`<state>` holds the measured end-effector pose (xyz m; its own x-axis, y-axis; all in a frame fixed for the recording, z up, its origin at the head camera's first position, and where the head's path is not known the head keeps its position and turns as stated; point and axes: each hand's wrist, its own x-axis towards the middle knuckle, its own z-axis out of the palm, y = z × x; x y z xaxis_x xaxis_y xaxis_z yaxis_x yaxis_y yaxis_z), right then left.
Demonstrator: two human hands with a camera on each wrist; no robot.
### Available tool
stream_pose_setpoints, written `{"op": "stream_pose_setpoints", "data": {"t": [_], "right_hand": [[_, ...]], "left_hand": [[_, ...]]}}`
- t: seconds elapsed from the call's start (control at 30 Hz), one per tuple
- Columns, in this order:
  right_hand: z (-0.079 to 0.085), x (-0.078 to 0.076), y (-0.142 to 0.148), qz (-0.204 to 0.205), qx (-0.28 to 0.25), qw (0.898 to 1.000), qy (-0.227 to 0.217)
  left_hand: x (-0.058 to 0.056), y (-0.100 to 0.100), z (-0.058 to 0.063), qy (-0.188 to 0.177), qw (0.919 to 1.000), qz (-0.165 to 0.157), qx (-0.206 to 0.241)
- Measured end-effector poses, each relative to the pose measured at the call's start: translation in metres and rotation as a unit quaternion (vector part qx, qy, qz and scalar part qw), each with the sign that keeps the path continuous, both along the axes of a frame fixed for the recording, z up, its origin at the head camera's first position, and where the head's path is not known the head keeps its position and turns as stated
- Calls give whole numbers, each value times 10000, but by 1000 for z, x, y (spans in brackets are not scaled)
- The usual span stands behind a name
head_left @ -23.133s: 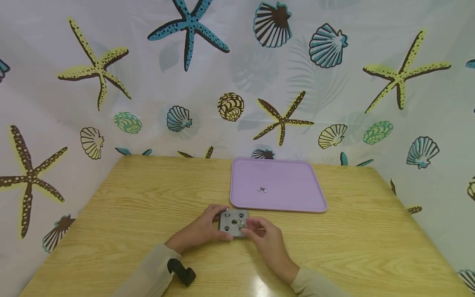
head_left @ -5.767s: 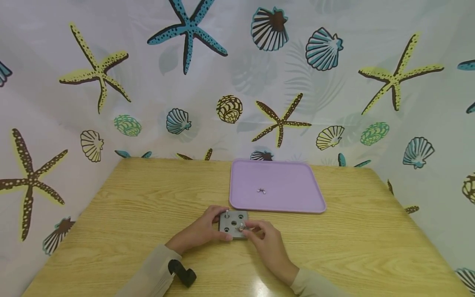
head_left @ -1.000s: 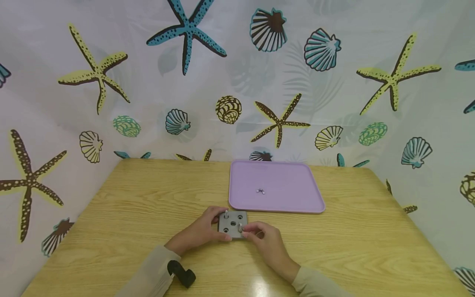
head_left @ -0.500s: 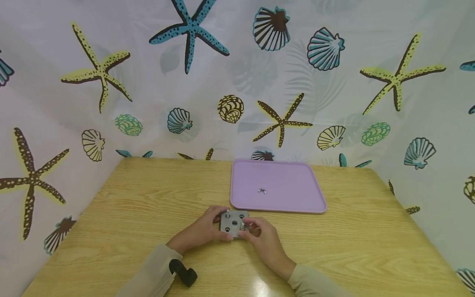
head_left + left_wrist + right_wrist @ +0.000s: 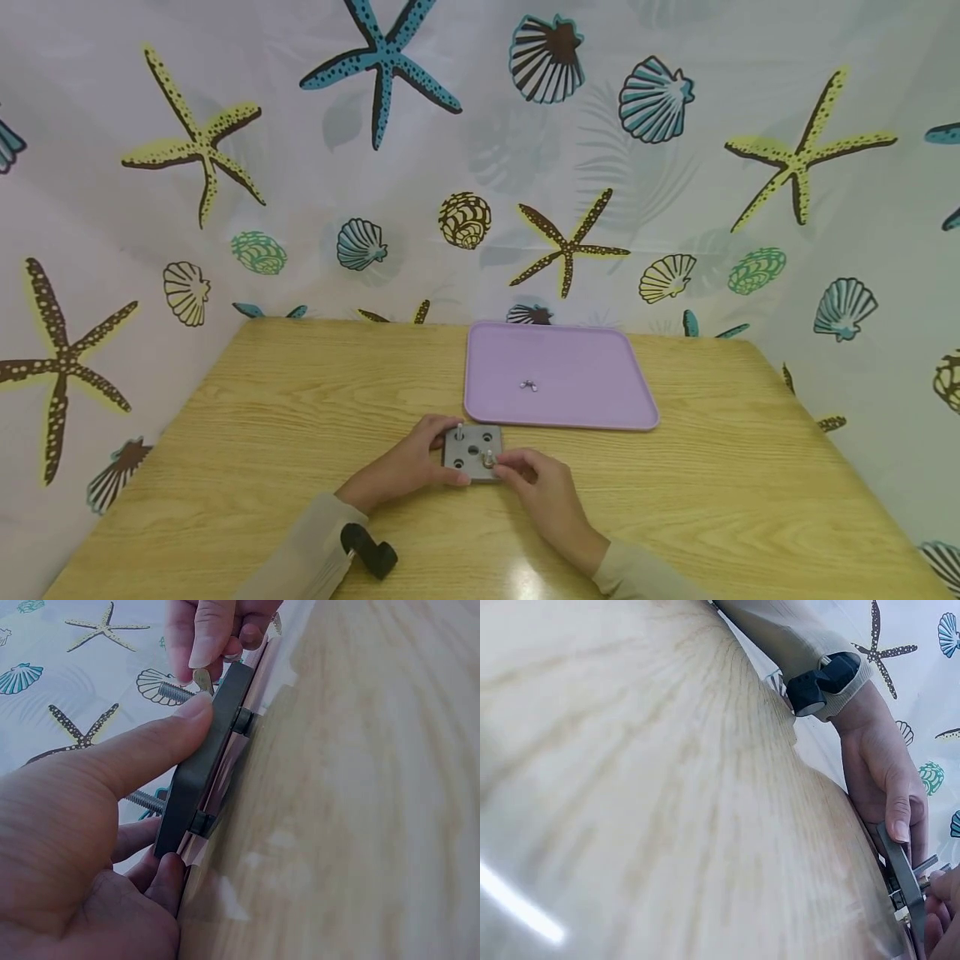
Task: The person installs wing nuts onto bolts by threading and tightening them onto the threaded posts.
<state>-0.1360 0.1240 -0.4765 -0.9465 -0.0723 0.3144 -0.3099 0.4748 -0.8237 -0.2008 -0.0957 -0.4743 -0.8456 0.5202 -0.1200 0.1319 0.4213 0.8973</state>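
A square grey metal plate [image 5: 473, 451] with several holes lies on the table, and its edge shows in the left wrist view. My left hand [image 5: 411, 457] grips it from the left, thumb on the near edge and fingers round the far one. Two threaded bolts stand up through it: a bare bolt [image 5: 460, 431] at the far left corner, and another bolt [image 5: 176, 693] at the near right with a wing nut [image 5: 488, 460] on it. My right hand [image 5: 546, 492] pinches this wing nut at its wings with thumb and fingertips. Short dark feet [image 5: 241, 720] show under the plate.
A lilac tray [image 5: 600, 375] lies behind the plate, with a loose wing nut [image 5: 529, 385] on it. The wooden table [image 5: 315, 375] is walled by a curtain [image 5: 420, 167] printed with shells and starfish. A black wrist mount [image 5: 369, 551] sits on the left sleeve.
The right fingers have shifted round the wing nut, from reaching across it half a second ago to its right side now, and the wings have turned. The left hand and plate stay put.
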Motion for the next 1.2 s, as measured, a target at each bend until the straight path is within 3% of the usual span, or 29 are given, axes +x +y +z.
{"op": "stream_pose_setpoints", "data": {"t": [0.17,0.43,0.73,1.2], "right_hand": [[-1,-2,-2,142,-141,9998,-10],[-3,-5,-6,-4,215,9996,170],[-1,-7,-8,-1,192,9997,136],[1,-1,3,-80,385,9992,54]], "left_hand": [[2,0,2,-15,10000,6,56],[2,1,2,-38,9999,14,108],[0,1,0,8,10000,42,-58],[1,0,1,-119,9999,39,-55]]}}
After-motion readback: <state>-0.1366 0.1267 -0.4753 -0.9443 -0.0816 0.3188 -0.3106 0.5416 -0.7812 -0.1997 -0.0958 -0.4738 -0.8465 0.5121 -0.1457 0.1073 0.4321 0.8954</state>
